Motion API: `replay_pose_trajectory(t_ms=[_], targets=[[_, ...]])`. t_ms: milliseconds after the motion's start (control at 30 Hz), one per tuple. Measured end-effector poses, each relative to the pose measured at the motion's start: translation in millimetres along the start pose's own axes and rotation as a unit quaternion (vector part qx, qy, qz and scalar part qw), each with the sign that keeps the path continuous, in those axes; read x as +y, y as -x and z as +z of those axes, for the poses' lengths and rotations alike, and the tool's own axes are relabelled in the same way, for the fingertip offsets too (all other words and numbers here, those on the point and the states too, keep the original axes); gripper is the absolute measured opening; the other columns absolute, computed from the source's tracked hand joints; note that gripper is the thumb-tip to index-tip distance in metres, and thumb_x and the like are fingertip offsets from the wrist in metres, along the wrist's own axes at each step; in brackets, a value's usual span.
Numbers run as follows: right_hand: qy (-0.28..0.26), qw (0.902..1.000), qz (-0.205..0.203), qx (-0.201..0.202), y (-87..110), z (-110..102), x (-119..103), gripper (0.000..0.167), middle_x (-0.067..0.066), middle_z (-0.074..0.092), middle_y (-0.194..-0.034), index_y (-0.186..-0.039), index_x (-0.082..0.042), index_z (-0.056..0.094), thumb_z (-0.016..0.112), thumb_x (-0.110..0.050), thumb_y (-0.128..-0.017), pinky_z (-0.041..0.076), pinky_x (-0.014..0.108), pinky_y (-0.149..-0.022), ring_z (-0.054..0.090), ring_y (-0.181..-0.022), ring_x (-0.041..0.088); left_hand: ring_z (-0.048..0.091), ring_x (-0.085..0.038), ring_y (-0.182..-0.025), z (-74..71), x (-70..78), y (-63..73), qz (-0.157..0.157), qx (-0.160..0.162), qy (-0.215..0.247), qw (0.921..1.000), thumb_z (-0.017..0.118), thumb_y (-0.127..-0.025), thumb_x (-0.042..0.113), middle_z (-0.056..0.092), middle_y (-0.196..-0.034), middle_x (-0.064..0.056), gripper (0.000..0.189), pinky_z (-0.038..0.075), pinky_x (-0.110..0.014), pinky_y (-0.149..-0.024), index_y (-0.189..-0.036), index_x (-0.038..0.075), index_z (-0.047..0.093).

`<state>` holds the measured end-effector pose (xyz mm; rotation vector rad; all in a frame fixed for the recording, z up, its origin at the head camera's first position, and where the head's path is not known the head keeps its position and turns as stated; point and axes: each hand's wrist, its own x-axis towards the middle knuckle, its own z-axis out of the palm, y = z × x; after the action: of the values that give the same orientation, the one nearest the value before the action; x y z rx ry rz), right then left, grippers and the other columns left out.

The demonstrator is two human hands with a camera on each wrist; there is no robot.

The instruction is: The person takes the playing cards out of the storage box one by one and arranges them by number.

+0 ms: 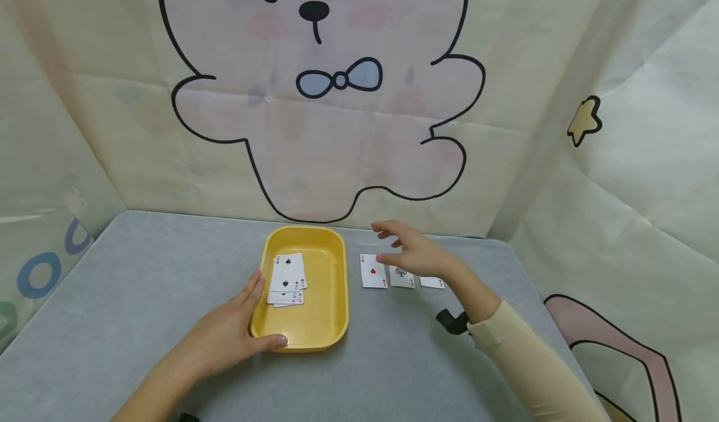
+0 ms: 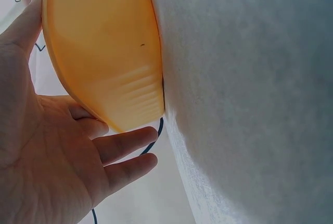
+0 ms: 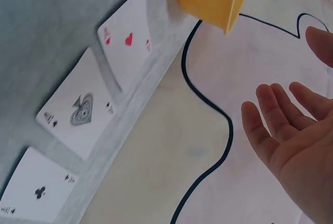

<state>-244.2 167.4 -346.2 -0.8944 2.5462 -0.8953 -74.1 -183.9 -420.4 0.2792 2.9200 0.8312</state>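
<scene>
A yellow tray holds several overlapping playing cards, a two of spades uppermost. My left hand rests at its near left corner, the thumb over the near rim and the fingers along the left side. In the left wrist view, straight fingers lie by the tray's outer wall. Raised over the table to the right, my right hand holds nothing, its fingers loosely bent. Below it lie an ace of hearts, an ace of spades and an ace of clubs, partly covered by the arm in the head view.
A grey cloth covers the table. Behind it hangs a curtain printed with a cartoon bear. A black strap end sticks out at the right wrist.
</scene>
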Motion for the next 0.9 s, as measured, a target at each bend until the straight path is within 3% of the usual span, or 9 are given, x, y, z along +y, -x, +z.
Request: replay_pose_trajectory(t_ms=[567,900], targets=[[-0.039,0.9986,-0.029,0.019,-21.8,35.0,-21.2,0.063,0.007,0.050,-0.153,-0.155,-0.009,0.047,0.074,-0.019,-0.099,0.048,0.046,-0.109,0.053,-0.134,0.025,0.046,-0.048,-0.142,0.1,0.1,-1.0,0.001,-0.006,0.003,1.0000,0.070,-0.080,0.081,0.020,-0.172,-0.019,0.127,0.045,-0.062,-0.106,-0.166,0.001,0.021],[-0.057,0.9968,-0.049,0.027,-40.5,56.9,-35.5,0.061,0.011,0.051,-0.153,-0.153,-0.007,0.050,0.074,-0.012,-0.098,0.049,0.046,-0.106,0.054,-0.133,0.031,0.047,-0.049,-0.141,0.6,0.7,-1.0,0.008,0.002,0.005,1.0000,0.070,-0.081,0.080,0.020,-0.172,-0.019,0.125,0.045,-0.063,-0.106,-0.166,0.001,0.022]])
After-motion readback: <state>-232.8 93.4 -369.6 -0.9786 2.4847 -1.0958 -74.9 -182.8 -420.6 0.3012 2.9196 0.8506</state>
